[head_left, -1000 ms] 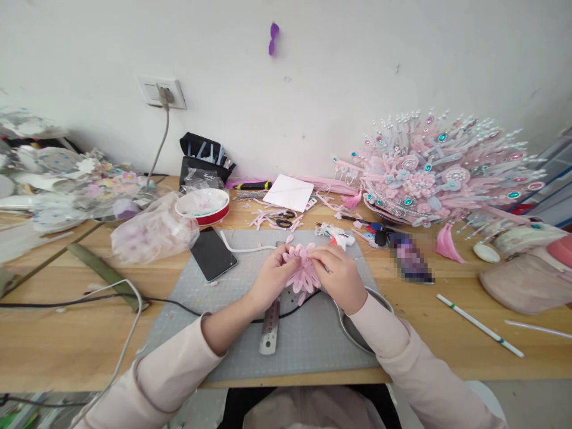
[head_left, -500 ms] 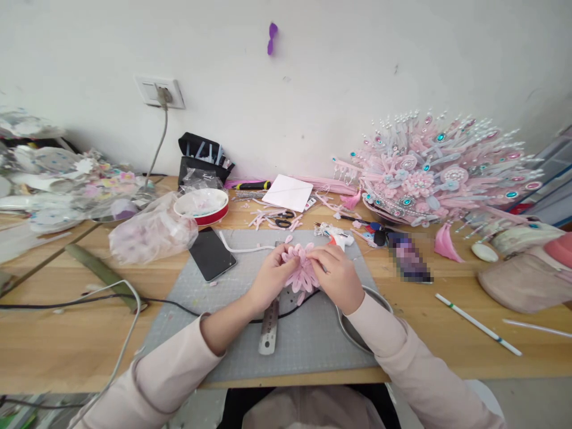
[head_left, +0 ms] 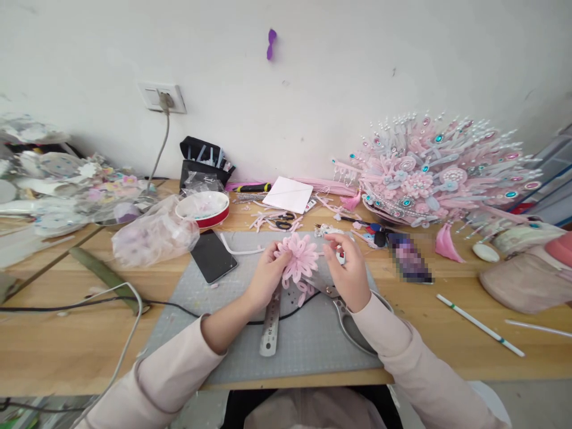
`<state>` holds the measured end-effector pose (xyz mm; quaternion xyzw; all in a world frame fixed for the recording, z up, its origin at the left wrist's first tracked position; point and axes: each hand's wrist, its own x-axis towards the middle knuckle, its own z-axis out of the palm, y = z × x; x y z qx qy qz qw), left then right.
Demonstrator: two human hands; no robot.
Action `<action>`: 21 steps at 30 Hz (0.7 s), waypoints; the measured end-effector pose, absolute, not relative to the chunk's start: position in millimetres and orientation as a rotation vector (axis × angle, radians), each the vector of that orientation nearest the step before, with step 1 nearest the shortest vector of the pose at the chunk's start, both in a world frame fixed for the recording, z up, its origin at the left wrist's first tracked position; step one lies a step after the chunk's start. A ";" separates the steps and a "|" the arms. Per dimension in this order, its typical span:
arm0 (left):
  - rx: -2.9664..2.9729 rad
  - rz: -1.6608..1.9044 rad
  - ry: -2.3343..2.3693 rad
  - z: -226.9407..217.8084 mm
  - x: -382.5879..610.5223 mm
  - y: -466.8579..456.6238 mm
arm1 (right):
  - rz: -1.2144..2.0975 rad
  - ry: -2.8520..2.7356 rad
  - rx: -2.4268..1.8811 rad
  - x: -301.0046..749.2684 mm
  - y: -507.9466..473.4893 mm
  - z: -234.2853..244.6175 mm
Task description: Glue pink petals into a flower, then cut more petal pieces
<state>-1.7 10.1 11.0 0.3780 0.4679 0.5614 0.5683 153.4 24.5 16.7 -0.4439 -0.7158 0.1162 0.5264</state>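
Observation:
A pink flower with looped fuzzy petals (head_left: 298,257) is pinched at its left side by my left hand (head_left: 269,271). My right hand (head_left: 349,273) is off to the right of the flower, thumb and index finger apart, with nothing visible between them. Beneath that hand lies a large pair of metal scissors (head_left: 343,310), its blades pointing toward the flower. A steel ruler (head_left: 270,333) rests on the grey cutting mat (head_left: 308,357) below my left hand. Loose pink loops (head_left: 304,293) lie on the mat under the flower.
A black phone (head_left: 213,256) and a red-rimmed bowl (head_left: 224,214) stand on the left. Small black scissors (head_left: 283,224) lie among pink scraps behind the mat. At the right are a large jewelled pink headdress (head_left: 415,179), another phone (head_left: 409,257) and a white stick (head_left: 480,325).
My right hand has let go of the flower and drawn back to the right, its fingers parting. The flower stays in my left hand, now facing up more fully; the large scissors' blades show.

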 end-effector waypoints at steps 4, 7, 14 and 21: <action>0.888 1.353 1.113 8.9 -2.8 11.7 | 0.421 -1.726 -1.112 152.5 26.9 13.9; 0.983 1.359 1.145 10.1 -2.9 10.2 | 0.185 -1.825 -1.045 151.4 24.7 16.0; 1.229 1.334 1.204 15.1 -0.3 2.8 | -0.031 -1.969 -0.990 145.7 18.0 18.3; 1.407 1.263 1.229 13.1 2.3 -3.8 | -0.044 -1.956 -1.003 143.5 17.1 17.3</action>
